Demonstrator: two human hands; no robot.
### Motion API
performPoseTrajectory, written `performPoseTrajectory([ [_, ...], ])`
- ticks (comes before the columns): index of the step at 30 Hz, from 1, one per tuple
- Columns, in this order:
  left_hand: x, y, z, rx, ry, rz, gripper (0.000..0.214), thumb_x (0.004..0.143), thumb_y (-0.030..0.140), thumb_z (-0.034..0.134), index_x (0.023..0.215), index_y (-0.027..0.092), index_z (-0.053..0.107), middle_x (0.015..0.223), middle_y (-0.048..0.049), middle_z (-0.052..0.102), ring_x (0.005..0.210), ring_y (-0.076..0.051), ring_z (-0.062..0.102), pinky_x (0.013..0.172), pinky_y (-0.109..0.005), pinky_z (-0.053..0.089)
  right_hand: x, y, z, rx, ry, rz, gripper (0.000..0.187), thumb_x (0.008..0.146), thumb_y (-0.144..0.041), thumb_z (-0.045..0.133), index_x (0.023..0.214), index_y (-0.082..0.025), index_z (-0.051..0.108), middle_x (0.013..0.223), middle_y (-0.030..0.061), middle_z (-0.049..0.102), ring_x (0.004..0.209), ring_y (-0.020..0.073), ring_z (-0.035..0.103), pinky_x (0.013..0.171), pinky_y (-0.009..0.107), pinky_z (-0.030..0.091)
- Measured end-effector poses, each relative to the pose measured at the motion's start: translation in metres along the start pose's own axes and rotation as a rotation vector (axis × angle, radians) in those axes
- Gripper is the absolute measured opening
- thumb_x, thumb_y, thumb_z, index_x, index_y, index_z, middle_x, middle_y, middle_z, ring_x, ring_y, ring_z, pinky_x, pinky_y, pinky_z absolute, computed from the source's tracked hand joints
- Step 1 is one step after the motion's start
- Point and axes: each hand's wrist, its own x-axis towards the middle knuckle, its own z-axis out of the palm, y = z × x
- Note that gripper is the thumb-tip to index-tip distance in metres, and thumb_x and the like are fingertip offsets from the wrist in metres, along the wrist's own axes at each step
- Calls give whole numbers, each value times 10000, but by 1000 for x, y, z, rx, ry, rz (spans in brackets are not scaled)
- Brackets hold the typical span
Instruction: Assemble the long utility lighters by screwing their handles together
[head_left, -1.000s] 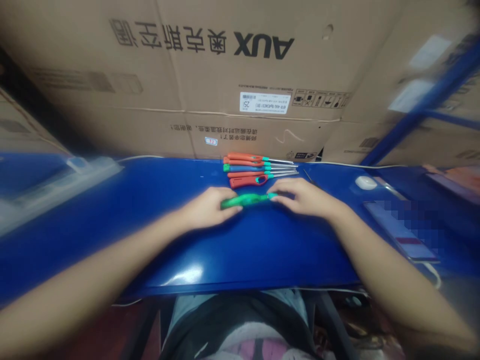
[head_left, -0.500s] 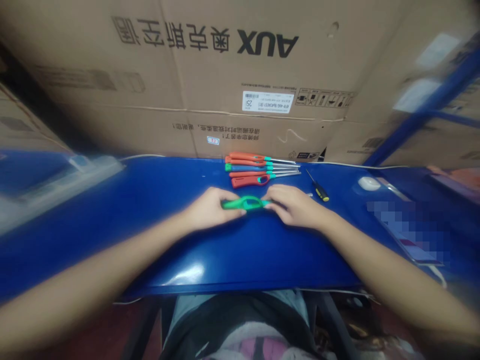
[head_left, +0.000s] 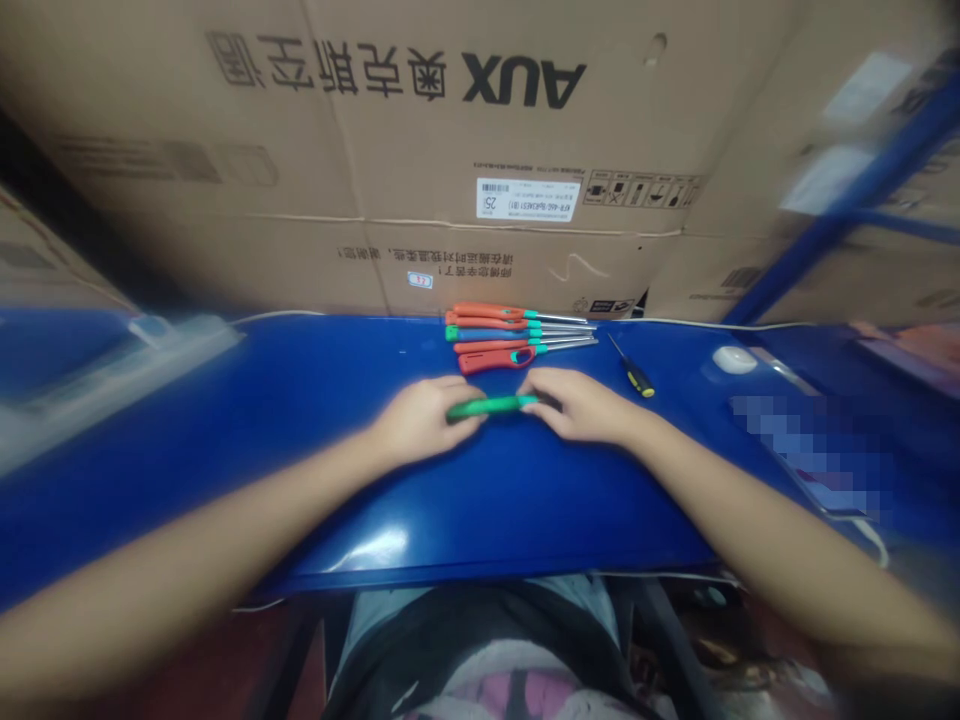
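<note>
Between my two hands is a green long-nosed gas lighter [head_left: 491, 406], held level and turned so that a narrow edge faces up. My left hand [head_left: 424, 420] is closed around its handle end. The fingers of my right hand [head_left: 574, 402] pinch the turquoise collar at its other end; whether a metal tube runs on inside that hand is hidden. Just behind my hands lies a row of several similar lighters [head_left: 491, 358], red, orange and blue, their metal tubes pointing right.
A yellow-and-black screwdriver [head_left: 637, 378] lies right of the lighters. Farther right are a white mouse-like object [head_left: 735, 360] and a blurred flat device with a white cable [head_left: 874, 540]. A large cardboard box [head_left: 360, 150] stands behind the blue table [head_left: 495, 510].
The green lighter has been rolled about its length: its trigger opening faced up before, and now a narrow edge does. Both hands still hold it in nearly the same place.
</note>
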Motion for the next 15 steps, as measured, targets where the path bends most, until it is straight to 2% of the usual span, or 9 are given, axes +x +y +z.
performPoseTrajectory([
  [3,4,-4,-1,42,-9,-19,364,923,415,634,1227,236,723,1139,-73,710,995,-241,683,824,-331,528,2,12,0,32,3,14,78,937,-266,639,970,-195,650,881,39,672,803,180,600,719,301,472],
  [6,6,-7,-1,32,-10,-11,412,904,493,659,1199,218,739,1120,-95,700,1054,-275,648,925,-397,516,3,28,3,71,78,-61,151,940,-350,650,966,-201,667,989,73,649,952,211,611,877,371,520],
  [8,7,-11,0,-8,47,-51,404,912,518,645,1148,209,754,1083,-93,706,1059,-273,640,951,-412,508,4,38,7,51,183,-44,204,978,-361,587,1066,-205,686,1146,111,630,1110,241,601,1026,452,491],
  [10,8,-17,3,-47,153,-95,374,929,492,619,1126,201,747,1095,-89,709,1077,-264,637,986,-419,496,5,48,12,-36,269,44,274,1005,-346,523,1178,-212,690,1289,140,600,1237,284,562,1098,533,443],
  [13,11,-29,7,-62,272,-182,344,896,411,645,1149,191,723,1121,-86,715,1072,-257,648,1017,-438,486,6,55,18,-138,273,137,294,1001,-339,520,1190,-236,720,1360,138,586,1289,328,540,1092,592,441],
  [15,13,-35,9,-107,285,-284,394,853,386,687,1190,183,709,1097,-84,734,1034,-255,671,982,-429,514,6,53,20,-148,251,127,278,999,-334,528,1151,-244,743,1322,129,611,1258,321,562,1076,585,460],
])
